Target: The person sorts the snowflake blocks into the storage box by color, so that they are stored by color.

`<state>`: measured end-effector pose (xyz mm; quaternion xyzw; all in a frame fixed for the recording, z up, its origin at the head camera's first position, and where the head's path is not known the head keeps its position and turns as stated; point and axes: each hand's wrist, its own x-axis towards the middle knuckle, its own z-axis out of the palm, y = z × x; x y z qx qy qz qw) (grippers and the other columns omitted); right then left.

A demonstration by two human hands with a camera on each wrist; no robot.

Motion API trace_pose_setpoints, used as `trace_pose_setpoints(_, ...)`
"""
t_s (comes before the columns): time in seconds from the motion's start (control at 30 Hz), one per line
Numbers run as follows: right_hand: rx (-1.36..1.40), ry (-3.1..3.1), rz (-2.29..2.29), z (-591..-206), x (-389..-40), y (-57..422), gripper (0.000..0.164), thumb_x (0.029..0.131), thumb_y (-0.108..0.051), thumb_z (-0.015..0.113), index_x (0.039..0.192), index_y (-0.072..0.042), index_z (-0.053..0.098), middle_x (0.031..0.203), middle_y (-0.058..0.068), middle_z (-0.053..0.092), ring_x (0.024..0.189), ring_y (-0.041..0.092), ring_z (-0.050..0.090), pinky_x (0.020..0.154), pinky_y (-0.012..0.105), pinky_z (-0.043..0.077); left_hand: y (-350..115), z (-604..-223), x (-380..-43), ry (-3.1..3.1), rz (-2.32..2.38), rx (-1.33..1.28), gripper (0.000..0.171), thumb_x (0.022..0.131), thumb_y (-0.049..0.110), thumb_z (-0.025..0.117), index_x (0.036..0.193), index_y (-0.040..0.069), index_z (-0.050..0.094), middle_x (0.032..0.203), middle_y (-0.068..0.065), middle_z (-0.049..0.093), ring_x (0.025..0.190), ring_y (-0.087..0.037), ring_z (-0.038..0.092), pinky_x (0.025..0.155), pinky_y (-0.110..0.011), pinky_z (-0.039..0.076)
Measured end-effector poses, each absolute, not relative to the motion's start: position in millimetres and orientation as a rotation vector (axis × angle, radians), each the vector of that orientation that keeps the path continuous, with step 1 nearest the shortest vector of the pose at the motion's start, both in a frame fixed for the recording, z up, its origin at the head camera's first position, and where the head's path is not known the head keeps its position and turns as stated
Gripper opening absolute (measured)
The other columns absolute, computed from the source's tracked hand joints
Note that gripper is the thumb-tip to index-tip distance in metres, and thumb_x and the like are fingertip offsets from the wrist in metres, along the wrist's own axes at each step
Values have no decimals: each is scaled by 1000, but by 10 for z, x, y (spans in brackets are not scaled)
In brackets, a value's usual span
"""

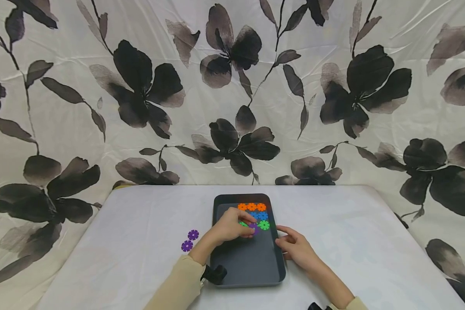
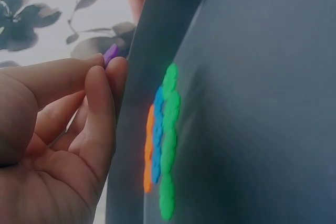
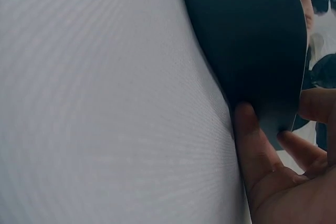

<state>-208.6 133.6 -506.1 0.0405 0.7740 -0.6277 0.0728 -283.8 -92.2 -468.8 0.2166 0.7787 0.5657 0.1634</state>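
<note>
Between thumb and fingertips, my left hand (image 1: 232, 224) pinches a purple snowflake disc (image 2: 111, 53) above the dark grey tray (image 1: 248, 267). Rows of notched discs lie at the tray's far end: orange discs (image 1: 252, 207), blue discs (image 1: 262, 215) and green discs (image 1: 263, 225). Part of the blue and green rows is hidden behind the left hand in the head view. My right hand (image 1: 297, 249) holds the tray's right side, its fingertips against the outer wall and rim, as the right wrist view shows.
Two purple discs (image 1: 190, 240) lie on the white tabletop (image 1: 139, 241), left of the tray. Behind the table hangs a white cloth (image 1: 190, 107) with dark flowers. A black band (image 1: 215, 274) sits on the left wrist, over the tray's near left edge.
</note>
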Motion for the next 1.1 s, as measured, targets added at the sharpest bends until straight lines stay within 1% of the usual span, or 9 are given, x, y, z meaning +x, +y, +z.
trace_pose_setpoints(0.1,112,2321,-1890,-5068,-2096,1340,48,95,-14,62,140,-5,49,97,13,62,84,25,65,69,38,56,-855,-4709,-2847,2217,1610,618,21,80,-5,76,100,-2,73,82,-8,66,69,-28,70,65,-39,58)
trace_pose_setpoints(0.2,94,2315,-1885,-5072,-2105,1348,48,95,-14,62,141,-5,48,98,13,62,84,24,65,69,37,56,-800,-4722,-2854,2219,1607,616,22,78,-4,77,100,-1,73,82,-8,66,69,-29,70,63,-36,58)
trace_pose_setpoints(0.43,90,2300,-1895,-5070,-2106,1342,49,96,-14,61,141,-3,47,98,14,62,85,26,65,69,38,56,-695,-4788,-2887,2226,1569,603,25,78,-4,77,102,-2,72,83,-6,66,66,-22,69,64,-36,58)
trace_pose_setpoints(0.63,91,2295,-1905,-5056,-2095,1347,49,96,-13,61,141,-3,47,97,13,63,85,26,65,69,38,56,-637,-4814,-2908,2276,1484,636,27,76,-3,79,102,1,73,87,-5,67,68,-16,66,62,-30,56)
trace_pose_setpoints(0.83,62,2284,-1916,-5032,-2079,1352,50,95,-15,63,141,-2,47,97,13,63,85,25,65,70,37,56,-595,-4850,-2928,2324,1409,654,29,73,-1,82,100,5,75,86,0,67,76,-16,60,64,-28,54)
trace_pose_setpoints(0.93,51,2282,-1919,-5034,-2078,1358,50,95,-15,62,141,-2,46,97,13,63,85,25,65,69,37,56,-575,-4856,-2929,2337,1384,681,30,72,-1,83,100,4,75,87,0,67,77,-16,59,63,-28,54)
trace_pose_setpoints(1.1,39,2271,-1923,-5045,-2084,1374,51,96,-15,62,142,-2,45,99,13,62,85,25,65,69,37,56,-548,-4844,-2905,2338,1355,737,29,71,-3,83,99,2,75,84,-2,68,76,-15,59,63,-27,53)
